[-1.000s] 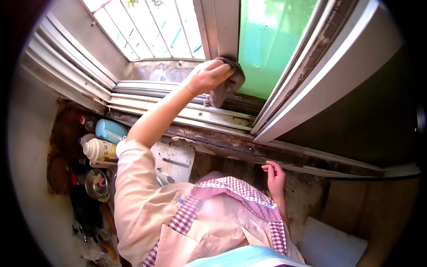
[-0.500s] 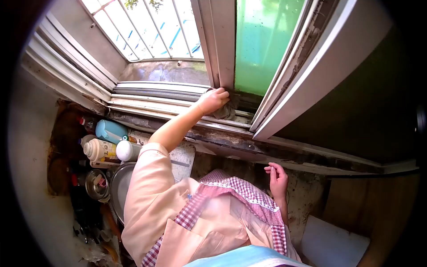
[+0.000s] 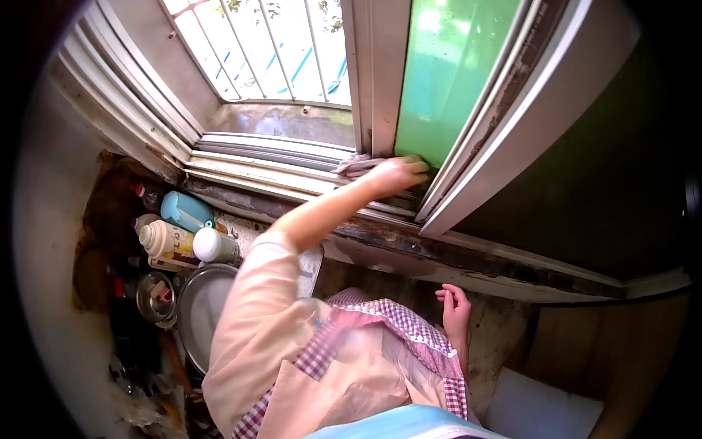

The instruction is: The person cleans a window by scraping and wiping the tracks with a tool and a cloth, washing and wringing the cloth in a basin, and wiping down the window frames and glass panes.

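My left hand (image 3: 398, 175) is at the lower corner of the green window pane (image 3: 446, 88), over the sliding track. Motion smears its fingers, so I cannot tell whether they grip anything. A crumpled grey-brown cloth (image 3: 356, 166) lies along the window track (image 3: 270, 162), just left of this hand and overlapped by the wrist side. My right hand (image 3: 455, 311) hangs low by the checked apron (image 3: 417, 322), below the sill. Its fingers are loosely bent and a little apart, with nothing in them.
On the left are a blue bottle (image 3: 184, 211), a cream bottle (image 3: 167, 240), a white-lidded jar (image 3: 212, 245), a small metal bowl (image 3: 156, 296) and a large round pan (image 3: 208, 314). Metal bars (image 3: 281, 51) cross the window opening. A pale board (image 3: 541, 406) lies lower right.
My left hand has moved right along the track to the pane's corner. The cloth, under that hand before, now shows to its left. My right hand stays about where it was.
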Demonstrator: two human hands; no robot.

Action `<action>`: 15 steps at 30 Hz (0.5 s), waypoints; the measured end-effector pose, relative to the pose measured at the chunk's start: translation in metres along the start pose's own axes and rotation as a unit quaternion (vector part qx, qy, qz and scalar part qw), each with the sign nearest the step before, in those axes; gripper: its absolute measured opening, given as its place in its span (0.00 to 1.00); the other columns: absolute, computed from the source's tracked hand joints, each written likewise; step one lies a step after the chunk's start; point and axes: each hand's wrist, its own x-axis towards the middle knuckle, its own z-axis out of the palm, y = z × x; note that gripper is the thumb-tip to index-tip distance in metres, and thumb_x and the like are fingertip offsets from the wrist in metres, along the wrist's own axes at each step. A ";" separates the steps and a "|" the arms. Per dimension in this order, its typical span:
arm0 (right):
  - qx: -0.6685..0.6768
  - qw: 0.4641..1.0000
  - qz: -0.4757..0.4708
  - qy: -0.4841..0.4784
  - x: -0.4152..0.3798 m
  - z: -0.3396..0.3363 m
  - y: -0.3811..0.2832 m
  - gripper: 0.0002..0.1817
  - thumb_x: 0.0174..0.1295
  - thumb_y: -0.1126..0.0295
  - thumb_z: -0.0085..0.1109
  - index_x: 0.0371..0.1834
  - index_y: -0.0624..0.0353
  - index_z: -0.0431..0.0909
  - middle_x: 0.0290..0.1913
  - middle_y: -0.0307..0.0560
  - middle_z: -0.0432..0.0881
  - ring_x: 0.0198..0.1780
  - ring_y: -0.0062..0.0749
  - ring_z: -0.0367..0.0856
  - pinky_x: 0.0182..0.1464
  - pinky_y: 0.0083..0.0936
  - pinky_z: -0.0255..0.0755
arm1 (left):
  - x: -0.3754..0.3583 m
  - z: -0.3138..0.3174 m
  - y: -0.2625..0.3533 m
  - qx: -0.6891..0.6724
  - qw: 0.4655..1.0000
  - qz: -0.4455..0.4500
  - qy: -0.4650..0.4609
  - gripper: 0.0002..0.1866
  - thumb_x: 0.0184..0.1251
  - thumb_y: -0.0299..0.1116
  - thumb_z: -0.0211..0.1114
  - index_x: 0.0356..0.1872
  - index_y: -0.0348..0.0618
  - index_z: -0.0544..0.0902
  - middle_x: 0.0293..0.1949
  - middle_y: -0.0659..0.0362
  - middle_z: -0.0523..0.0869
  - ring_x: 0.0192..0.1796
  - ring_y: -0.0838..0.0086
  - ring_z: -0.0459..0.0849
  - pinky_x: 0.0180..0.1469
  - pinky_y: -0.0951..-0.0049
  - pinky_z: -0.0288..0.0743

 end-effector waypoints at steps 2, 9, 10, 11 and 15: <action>-0.015 1.000 0.001 -0.009 0.001 -0.003 -0.002 0.09 0.66 0.76 0.48 0.43 0.66 0.77 0.34 0.47 0.84 0.35 0.27 0.82 0.39 0.22 0.76 | 0.005 0.047 -0.011 0.040 0.998 -0.024 -0.050 0.15 0.52 0.27 0.58 0.43 0.44 0.81 0.48 0.60 0.76 0.50 0.67 0.76 0.48 0.72 0.78; -0.038 0.998 0.041 0.018 -0.010 -0.018 -0.009 0.10 0.68 0.73 0.47 0.44 0.66 0.76 0.35 0.47 0.83 0.36 0.26 0.81 0.42 0.22 0.74 | -0.065 -0.007 -0.035 0.042 0.998 -0.051 -0.007 0.11 0.51 0.27 0.60 0.38 0.43 0.82 0.45 0.59 0.79 0.49 0.66 0.76 0.47 0.68 0.76; -0.039 0.998 0.043 0.021 -0.015 -0.020 -0.005 0.10 0.68 0.73 0.47 0.45 0.66 0.76 0.35 0.47 0.83 0.36 0.26 0.81 0.41 0.22 0.74 | -0.067 -0.026 -0.034 0.053 0.994 -0.090 0.031 0.11 0.50 0.26 0.61 0.37 0.44 0.82 0.44 0.58 0.79 0.47 0.67 0.77 0.48 0.67 0.76; -0.041 0.998 0.040 0.029 -0.017 -0.023 -0.003 0.10 0.68 0.73 0.47 0.45 0.66 0.76 0.35 0.47 0.83 0.36 0.26 0.81 0.41 0.22 0.74 | -0.060 -0.048 -0.041 0.114 0.976 -0.093 0.160 0.11 0.51 0.25 0.60 0.38 0.43 0.82 0.40 0.58 0.80 0.44 0.65 0.78 0.48 0.66 0.75; -0.043 0.998 0.040 0.030 -0.011 -0.030 0.003 0.10 0.68 0.73 0.46 0.45 0.66 0.76 0.35 0.47 0.83 0.36 0.26 0.81 0.41 0.22 0.74 | 0.015 -0.174 -0.059 0.155 0.859 -0.149 0.464 0.12 0.51 0.18 0.62 0.37 0.43 0.84 0.35 0.55 0.84 0.36 0.64 0.83 0.39 0.70 0.77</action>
